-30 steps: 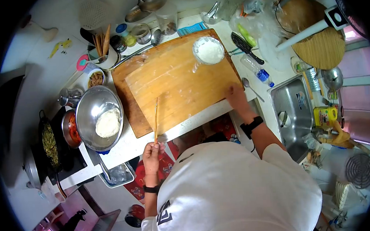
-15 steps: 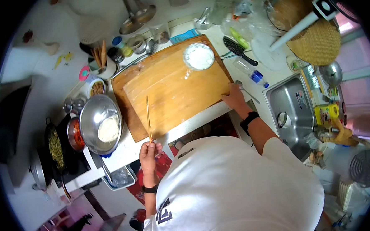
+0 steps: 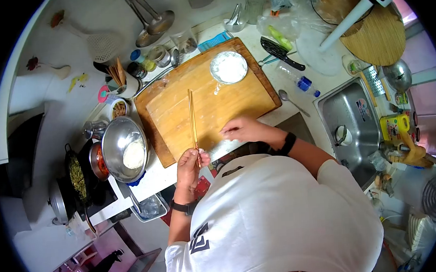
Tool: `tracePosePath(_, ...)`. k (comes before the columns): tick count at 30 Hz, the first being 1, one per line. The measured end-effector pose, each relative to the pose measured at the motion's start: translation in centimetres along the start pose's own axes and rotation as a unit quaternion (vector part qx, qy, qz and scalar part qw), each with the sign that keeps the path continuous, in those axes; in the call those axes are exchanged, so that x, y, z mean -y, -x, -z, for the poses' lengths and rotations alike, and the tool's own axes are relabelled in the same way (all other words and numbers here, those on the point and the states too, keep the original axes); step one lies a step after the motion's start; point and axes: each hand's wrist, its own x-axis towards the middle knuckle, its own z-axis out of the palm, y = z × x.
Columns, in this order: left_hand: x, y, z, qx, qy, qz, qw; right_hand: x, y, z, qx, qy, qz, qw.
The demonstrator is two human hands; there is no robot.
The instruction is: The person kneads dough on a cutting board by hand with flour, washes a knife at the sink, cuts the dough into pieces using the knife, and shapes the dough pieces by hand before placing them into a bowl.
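Note:
My left hand [image 3: 190, 163] is closed around the lower ends of a pair of chopsticks [image 3: 192, 118]. Their tips point away from me over the wooden board [image 3: 165, 109]. Above the board's front edge, my right hand [image 3: 241, 129] reaches leftward toward the chopsticks, fingers loosely extended, with nothing visible in it. A bowl of white flour [image 3: 228, 67] rests on the board's far part, with a little spilled beside it. Left of the board stands a steel mixing bowl [image 3: 112, 166] holding a pale lump of dough [image 3: 134, 154].
A spoon [image 3: 290, 100], a black cleaver [image 3: 277, 51] and a plastic bottle [image 3: 305, 84] lie right of the board, near the sink [image 3: 351, 124]. On the left are a pan of chopped greens [image 3: 77, 178] and a red-filled bowl [image 3: 99, 161]. Jars line the back.
My right hand has left the board's right corner and moved left toward my left hand. My left hand, still holding the chopsticks, has shifted right and slightly away from me.

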Motion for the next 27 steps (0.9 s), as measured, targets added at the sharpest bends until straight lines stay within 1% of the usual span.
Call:
tracePosePath(1, -0.2, -0.3, -0.7, 0.016, 0.000, 0.006, 1.000, 0.5, -0.3, -0.6, -0.004, -0.002, 0.001, 1.000)
tracePosePath(3, -0.1, -0.8, -1.8, 0.033, -0.001, 0.017, 0.999, 1.1, -0.9, -1.9, 0.033, -0.047, 0.024, 0.998)
tracePosePath(4, 0.1, -1.1, -2.2, 0.051, 0.004, 0.021, 0.998, 0.5, -1.5, -2.5, 0.030, -0.049, 0.022, 0.998)
tracePosePath(6, 0.5, -1.6, -3.0, 0.079, 0.008, 0.033, 0.996, -2.2, -2.9, -3.3, 0.021, -0.114, 0.057, 0.992)
tracePosePath(7, 0.5, -1.8, -3.3, 0.083, -0.006, 0.037, 0.996, -2.2, -3.0, -3.5, 0.025, -0.149, 0.052, 0.987)
tracePosePath(8, 0.5, -2.1, -3.9, 0.087, -0.020, 0.039, 0.995, -2.4, -3.0, -3.3, 0.013, -0.151, 0.051, 0.987)
tracePosePath(10, 0.8, -2.2, -5.1, 0.100, -0.030, 0.044, 0.994, -0.6, -1.7, -2.8, 0.062, -0.197, 0.010, 0.978)
tracePosePath(11, 0.9, -2.5, -5.1, 0.088, -0.057, 0.046, 0.993, -0.6, -1.6, -2.8, 0.051, -0.229, 0.013, 0.972)
tracePosePath(12, 1.0, -2.8, -5.3, 0.076, -0.085, 0.047, 0.992, -0.8, -1.7, -2.7, 0.040, -0.232, 0.012, 0.972)
tracePosePath(14, 1.2, -3.3, -5.8, 0.099, -0.088, 0.048, 0.990, -1.5, -1.6, -2.4, -0.004, -0.178, 0.050, 0.983)
tracePosePath(15, 1.0, -3.6, -6.4, 0.105, -0.109, 0.054, 0.987, -0.8, -0.9, -1.9, 0.016, -0.235, 0.017, 0.972)
tracePosePath(16, 0.9, -3.4, -7.0, 0.108, -0.128, 0.060, 0.984, -1.3, -0.5, -1.7, 0.011, -0.238, 0.014, 0.971)
tracePosePath(17, 0.5, -3.4, -7.5, 0.107, -0.159, 0.072, 0.979, -2.0, -0.6, -1.2, -0.051, -0.194, 0.051, 0.978)
tracePosePath(18, 0.2, -3.4, -7.9, 0.107, -0.158, 0.073, 0.979, -2.6, -0.7, -0.6, -0.111, -0.149, 0.088, 0.979)
tracePosePath(20, 0.0, -3.0, -8.0, 0.103, -0.174, 0.077, 0.976, -3.4, 0.9, 1.7, -0.188, -0.213, 0.110, 0.953)
tracePosePath(21, 0.1, -2.9, -7.4, 0.094, -0.165, 0.073, 0.979, -4.2, 2.4, 3.2, -0.258, -0.217, 0.127, 0.933)
tracePosePath(22, 0.0, -3.2, -6.7, 0.089, -0.161, 0.070, 0.980, -4.0, 4.4, 5.4, -0.322, -0.212, 0.110, 0.916)
tracePosePath(23, 0.0, -3.2, -5.8, 0.078, -0.134, 0.066, 0.986, -3.4, 7.2, 6.6, -0.406, -0.216, 0.120, 0.880)
tracePosePath(24, 0.1, -2.9, -4.9, 0.064, -0.106, 0.062, 0.990, -7.0, 8.6, 8.8, -0.464, -0.260, 0.114, 0.839)
tracePosePath(25, 0.3, -2.7, -3.9, 0.047, -0.087, 0.054, 0.994, -8.9, 10.7, 10.5, -0.525, -0.254, 0.132, 0.802)
tracePosePath(26, 0.6, -2.2, -3.0, 0.026, -0.081, 0.048, 0.995, -9.4, 13.0, 11.2, -0.600, -0.256, 0.077, 0.754)
tracePosePath(27, 0.8, -1.7, -2.0, 0.007, -0.067, 0.046, 0.997, -13.0, 15.2, 13.3, -0.636, -0.279, 0.028, 0.719)
